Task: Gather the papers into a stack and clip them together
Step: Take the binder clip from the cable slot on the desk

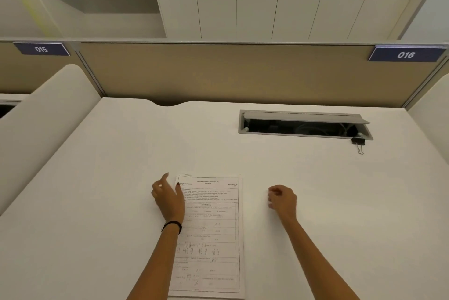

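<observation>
White papers (211, 234) look stacked; my left hand (167, 199) rests open on them, right hand (283, 199) loosely curled and empty, binder clip (358, 143) unfetched.

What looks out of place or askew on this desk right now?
Little. The papers lie squared in one stack, left hand at their left edge, right hand off them. The binder clip sits far away by the cable tray, whose lid is propped open.

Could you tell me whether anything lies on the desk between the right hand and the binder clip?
No. In the head view, only bare white desk separates the right hand from the binder clip, which sits by the cable tray's near right corner.
</observation>
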{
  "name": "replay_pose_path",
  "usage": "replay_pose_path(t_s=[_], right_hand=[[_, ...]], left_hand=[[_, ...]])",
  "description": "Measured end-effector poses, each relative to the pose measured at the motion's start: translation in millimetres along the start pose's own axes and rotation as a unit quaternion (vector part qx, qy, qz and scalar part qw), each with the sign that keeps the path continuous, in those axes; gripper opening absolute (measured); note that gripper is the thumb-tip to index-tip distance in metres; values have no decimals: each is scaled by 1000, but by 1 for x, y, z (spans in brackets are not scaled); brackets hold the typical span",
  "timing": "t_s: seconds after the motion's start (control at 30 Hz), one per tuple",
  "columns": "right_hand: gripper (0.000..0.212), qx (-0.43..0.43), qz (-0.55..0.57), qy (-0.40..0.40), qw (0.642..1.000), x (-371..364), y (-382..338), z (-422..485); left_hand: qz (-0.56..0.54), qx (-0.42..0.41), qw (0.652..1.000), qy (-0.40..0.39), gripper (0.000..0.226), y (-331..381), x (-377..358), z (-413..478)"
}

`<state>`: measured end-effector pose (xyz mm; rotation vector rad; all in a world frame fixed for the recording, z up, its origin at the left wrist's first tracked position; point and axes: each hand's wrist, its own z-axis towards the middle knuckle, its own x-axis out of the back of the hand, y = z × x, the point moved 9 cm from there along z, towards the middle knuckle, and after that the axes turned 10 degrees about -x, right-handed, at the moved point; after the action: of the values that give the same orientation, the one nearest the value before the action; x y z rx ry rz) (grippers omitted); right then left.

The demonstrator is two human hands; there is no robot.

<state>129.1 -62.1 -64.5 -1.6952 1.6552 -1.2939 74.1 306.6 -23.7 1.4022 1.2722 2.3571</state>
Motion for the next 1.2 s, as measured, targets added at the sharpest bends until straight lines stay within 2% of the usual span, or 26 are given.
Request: replay_pose_path(t_s=[0.07,0.13,0.2,0.3,0.4,0.47,0.53,0.63,0.87,1.1,1.2], right_hand=[[20,-11,34,46,998,33,8,13],[21,-4,48,93,995,69,14,26],[23,15,39,144,989,102,18,34],[26,64,-25,189,980,143,18,40],[33,136,-143,138,971,157,17,47],[38,141,-193,110,965,164,24,55],[44,138,-196,106,965,171,24,64],[48,149,-201,135,959,181,11,81],[47,175,-207,173,947,196,-24,142],[58,188,-162,207,946,210,-50,199],[58,203,-175,219,938,214,-64,219]], left_hand=[[-49,-108,993,-19,42,43,-15,-3],[-102,-212,969,-77,44,92,-42,-15],[-139,-272,942,-140,46,132,-73,-33],[-183,-293,908,-235,46,175,-125,-63],[-173,-319,867,-341,42,198,-179,-97],[-147,-315,848,-401,41,199,-210,-114],[-123,-322,847,-404,40,199,-224,-117],[-86,-362,853,-366,40,205,-233,-112],[-5,-435,832,-343,43,225,-259,-99],[27,-449,831,-327,43,238,-280,-88],[25,-446,830,-334,43,242,-285,-87]])
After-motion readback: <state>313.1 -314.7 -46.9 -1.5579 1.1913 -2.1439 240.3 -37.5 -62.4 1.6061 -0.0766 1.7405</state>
